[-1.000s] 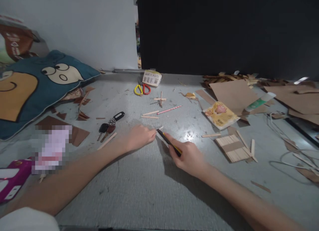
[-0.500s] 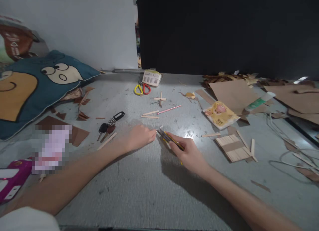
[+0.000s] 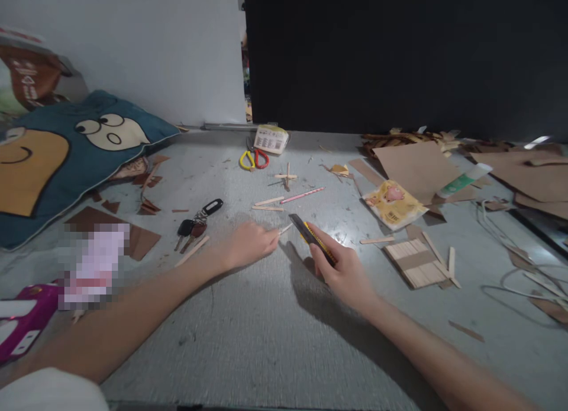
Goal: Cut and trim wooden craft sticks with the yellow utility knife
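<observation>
The left hand (image 3: 252,244) is closed, with its fingertips pinching one small stick (image 3: 286,227), and the right hand (image 3: 341,266) is wrapped around one utility knife (image 3: 314,238). The stick is pale, thin and straight; only its free end is visible, pointing away from the left fingers, above the middle of the grey table (image 3: 248,340). The knife is black with yellow edges, and its front end is just beside the stick; I cannot tell if they are touching. Beyond the hands there lie two loose wooden sticks (image 3: 268,209), one pink-and-white striped rod (image 3: 304,195), one small cross-shaped stick piece (image 3: 287,176) and one pair of scissors (image 3: 254,160) with yellow and red handles. To the right are one banded bundle of wooden sticks (image 3: 416,263), one yellow packet (image 3: 394,204) and one glue stick (image 3: 465,181).
</observation>
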The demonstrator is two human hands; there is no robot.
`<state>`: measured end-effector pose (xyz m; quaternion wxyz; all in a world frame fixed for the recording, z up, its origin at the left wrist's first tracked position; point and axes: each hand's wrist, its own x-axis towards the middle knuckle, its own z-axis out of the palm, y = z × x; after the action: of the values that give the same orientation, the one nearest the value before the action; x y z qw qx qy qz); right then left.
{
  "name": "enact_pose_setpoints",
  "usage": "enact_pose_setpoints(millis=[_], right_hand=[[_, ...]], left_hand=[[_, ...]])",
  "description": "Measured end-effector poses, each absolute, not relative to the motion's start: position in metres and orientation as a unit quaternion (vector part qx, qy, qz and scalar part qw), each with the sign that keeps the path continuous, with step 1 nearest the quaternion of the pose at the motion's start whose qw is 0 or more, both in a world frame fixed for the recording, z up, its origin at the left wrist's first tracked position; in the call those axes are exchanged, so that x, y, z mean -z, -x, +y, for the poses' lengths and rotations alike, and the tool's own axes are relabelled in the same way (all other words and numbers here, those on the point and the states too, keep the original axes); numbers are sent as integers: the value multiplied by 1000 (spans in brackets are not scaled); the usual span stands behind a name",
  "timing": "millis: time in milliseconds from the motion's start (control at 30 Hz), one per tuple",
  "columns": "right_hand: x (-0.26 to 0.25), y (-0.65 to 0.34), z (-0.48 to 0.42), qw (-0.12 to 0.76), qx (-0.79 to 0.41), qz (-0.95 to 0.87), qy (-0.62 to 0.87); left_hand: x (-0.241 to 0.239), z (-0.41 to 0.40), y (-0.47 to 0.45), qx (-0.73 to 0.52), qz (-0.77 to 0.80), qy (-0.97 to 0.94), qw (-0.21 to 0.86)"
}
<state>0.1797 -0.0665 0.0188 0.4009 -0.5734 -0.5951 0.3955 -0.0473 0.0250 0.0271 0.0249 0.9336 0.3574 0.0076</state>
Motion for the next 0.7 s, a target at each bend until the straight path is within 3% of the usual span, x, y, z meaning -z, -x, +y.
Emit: enact_pose_setpoints(millis=[167,300,500,700], right_hand=[[-22,-181,-63,442,-389,-586,557],[-25,-183,-57,446,-486,-505,556],[-26,-183,-57,365,-608,-469,527],[-26,-179,-59,299,-614,-494,538]], left_hand=[[-32,20,52,-64,327,-921,200],[-30,17,48,-77,281,-905,311],[-30,15,44,-75,230,-920,310],[-31,11,43,-72,230,-922,302]])
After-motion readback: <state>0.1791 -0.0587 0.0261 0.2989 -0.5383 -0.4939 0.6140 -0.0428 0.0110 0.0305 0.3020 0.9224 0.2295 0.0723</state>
